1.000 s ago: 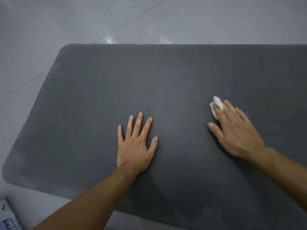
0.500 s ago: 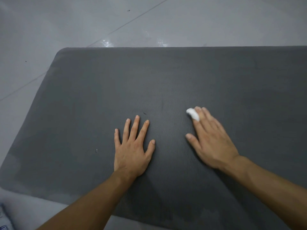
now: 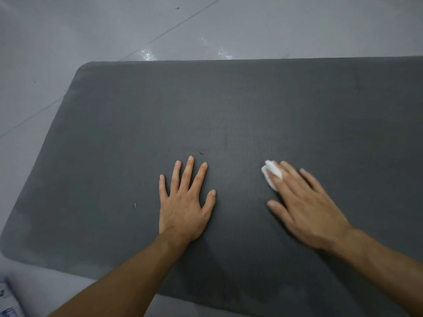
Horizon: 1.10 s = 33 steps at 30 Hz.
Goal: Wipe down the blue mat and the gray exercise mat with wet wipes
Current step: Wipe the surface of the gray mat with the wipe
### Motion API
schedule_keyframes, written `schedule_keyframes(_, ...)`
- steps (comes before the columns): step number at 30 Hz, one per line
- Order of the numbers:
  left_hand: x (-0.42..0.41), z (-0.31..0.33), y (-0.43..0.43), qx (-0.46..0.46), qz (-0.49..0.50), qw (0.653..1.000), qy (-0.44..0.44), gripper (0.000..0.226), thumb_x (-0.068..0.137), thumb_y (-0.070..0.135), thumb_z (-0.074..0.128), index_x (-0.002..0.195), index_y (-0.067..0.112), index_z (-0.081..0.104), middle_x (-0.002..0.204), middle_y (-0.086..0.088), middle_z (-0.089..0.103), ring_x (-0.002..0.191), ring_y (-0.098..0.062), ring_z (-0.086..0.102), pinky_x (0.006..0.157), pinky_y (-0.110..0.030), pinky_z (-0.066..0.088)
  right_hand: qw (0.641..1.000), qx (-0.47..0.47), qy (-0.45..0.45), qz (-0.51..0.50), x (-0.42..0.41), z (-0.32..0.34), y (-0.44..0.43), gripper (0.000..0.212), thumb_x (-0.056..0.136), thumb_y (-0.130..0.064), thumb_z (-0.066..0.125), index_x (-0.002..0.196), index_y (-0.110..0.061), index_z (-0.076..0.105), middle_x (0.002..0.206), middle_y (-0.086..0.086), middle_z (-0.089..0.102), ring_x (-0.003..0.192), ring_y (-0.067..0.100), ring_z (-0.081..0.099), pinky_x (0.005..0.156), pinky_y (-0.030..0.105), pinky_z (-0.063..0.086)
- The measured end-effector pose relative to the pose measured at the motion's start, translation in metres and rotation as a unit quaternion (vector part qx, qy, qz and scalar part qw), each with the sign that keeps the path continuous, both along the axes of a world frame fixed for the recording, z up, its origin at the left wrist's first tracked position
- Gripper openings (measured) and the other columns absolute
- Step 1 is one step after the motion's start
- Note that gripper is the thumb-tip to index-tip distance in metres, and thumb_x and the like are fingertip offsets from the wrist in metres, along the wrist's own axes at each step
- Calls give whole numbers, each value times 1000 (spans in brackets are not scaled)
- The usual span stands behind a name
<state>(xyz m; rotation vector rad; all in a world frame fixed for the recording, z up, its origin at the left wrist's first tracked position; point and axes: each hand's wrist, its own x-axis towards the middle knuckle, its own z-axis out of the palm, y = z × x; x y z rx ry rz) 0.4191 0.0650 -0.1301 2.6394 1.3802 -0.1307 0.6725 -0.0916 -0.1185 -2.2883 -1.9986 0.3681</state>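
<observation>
The gray exercise mat (image 3: 251, 106) lies flat on the floor and fills most of the view. My left hand (image 3: 185, 202) rests palm down on its middle with the fingers spread. To the right, my right hand (image 3: 304, 207) presses a small folded white wet wipe (image 3: 271, 175) onto the mat under straight fingers; part of the wipe sticks out past the fingertips. The right hand is slightly blurred. No blue mat is in view.
Pale gray tiled floor (image 3: 91, 30) surrounds the mat, with wet glints near the mat's far edge. A packet with blue print (image 3: 9, 303) peeks in at the bottom left corner. Small dark specks lie on the mat near my left hand.
My right hand slid the wipe left across the mat toward my left hand, then slightly back to the right. My left hand stayed planted.
</observation>
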Motion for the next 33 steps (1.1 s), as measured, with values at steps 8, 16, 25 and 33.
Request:
schedule_keyframes(8, -1, -1, 1, -2, -1, 1000, -2, 70, 100, 66, 12, 165, 40, 3, 173, 9, -9, 159, -17, -15, 127, -59, 0, 979, -1, 8, -206, 85, -6, 5, 79, 101, -65, 15, 165, -20, 15, 173, 6, 17, 159, 25, 14, 127, 48, 16)
schedule_keyframes(16, -1, -1, 0, 0, -3, 1000, 0, 70, 100, 66, 11, 165, 40, 3, 173, 10, -9, 159, -17, -15, 127, -59, -1, 994, -6, 35, -106, 32, 4, -4, 82, 100, -67, 20, 167, -21, 4, 174, -3, 8, 161, 24, 2, 129, 44, 13)
schedule_keyframes(25, 0, 0, 0, -2, -6, 1000, -17, 70, 100, 65, 13, 165, 39, 5, 174, 10, -7, 159, -17, -14, 127, -59, 0, 990, -30, 9, 139, -58, 5, -53, 73, 107, -63, 32, 165, -20, 23, 174, -7, 4, 161, 24, 5, 124, 44, 14)
schedule_keyframes(33, -1, -2, 3, -13, -10, 1000, -27, 70, 100, 65, 13, 165, 40, 6, 173, 11, -9, 158, -15, -16, 128, -55, -3, 999, -13, -10, 39, 4, 0, -51, 79, 106, -66, 26, 166, -18, 15, 174, -2, 8, 160, 15, 8, 127, 39, 16)
